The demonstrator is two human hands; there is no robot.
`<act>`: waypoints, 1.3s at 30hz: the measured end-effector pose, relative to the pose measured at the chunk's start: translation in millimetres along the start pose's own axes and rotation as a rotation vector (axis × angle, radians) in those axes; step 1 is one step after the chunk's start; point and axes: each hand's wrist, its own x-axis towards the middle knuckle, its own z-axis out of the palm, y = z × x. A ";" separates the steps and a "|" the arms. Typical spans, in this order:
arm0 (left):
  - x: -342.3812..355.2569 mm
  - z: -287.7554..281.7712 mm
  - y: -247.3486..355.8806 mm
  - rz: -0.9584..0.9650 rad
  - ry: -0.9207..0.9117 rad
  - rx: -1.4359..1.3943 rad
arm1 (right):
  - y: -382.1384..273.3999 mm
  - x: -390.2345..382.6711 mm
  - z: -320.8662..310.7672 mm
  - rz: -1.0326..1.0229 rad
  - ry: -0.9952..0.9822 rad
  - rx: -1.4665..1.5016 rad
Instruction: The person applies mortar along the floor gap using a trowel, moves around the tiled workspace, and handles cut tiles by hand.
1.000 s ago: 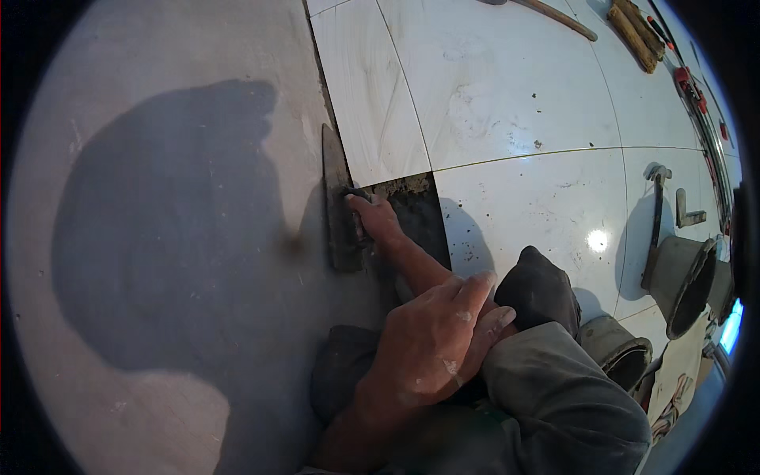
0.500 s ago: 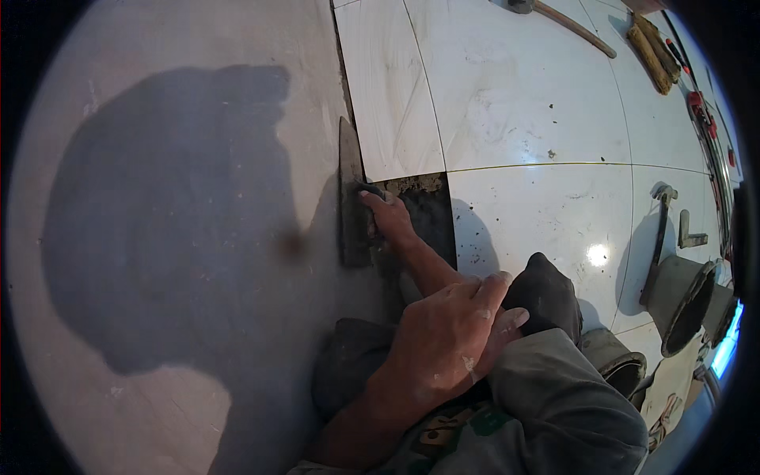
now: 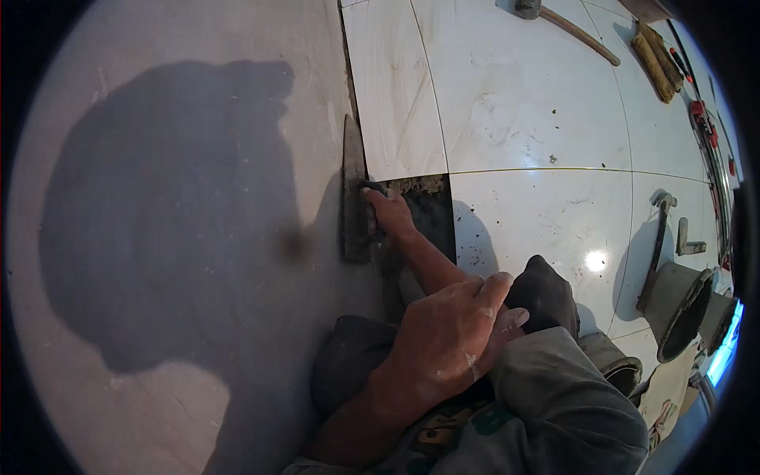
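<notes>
My right hand is closed around the handle of a flat steel trowel. The trowel's long blade lies against the smooth grey surface, alongside the edge of a narrow white tile. Under my right forearm is a dark untiled patch, with rough crumbly mortar along its far edge. Across that forearm, close to the sleeve cuff, lies my left hand, its fingers curled over the arm. Pale dried smears mark its knuckles and fingertips. My hand hides part of the trowel's handle.
Larger white tiles with scattered crumbs spread to the right. A wooden-handled mallet and wood pieces lie far right. Nearer are a hammer, a small metal angle and grey buckets. My dark-clothed knee stands beside the patch.
The view has shifted very slightly. Both hands and the trowel stay nearly where they were, with the same grip.
</notes>
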 end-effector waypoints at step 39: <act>-49.1 32.3 13.7 -0.156 -0.046 0.112 | 76.7 -40.0 -38.0 0.144 -0.036 -0.017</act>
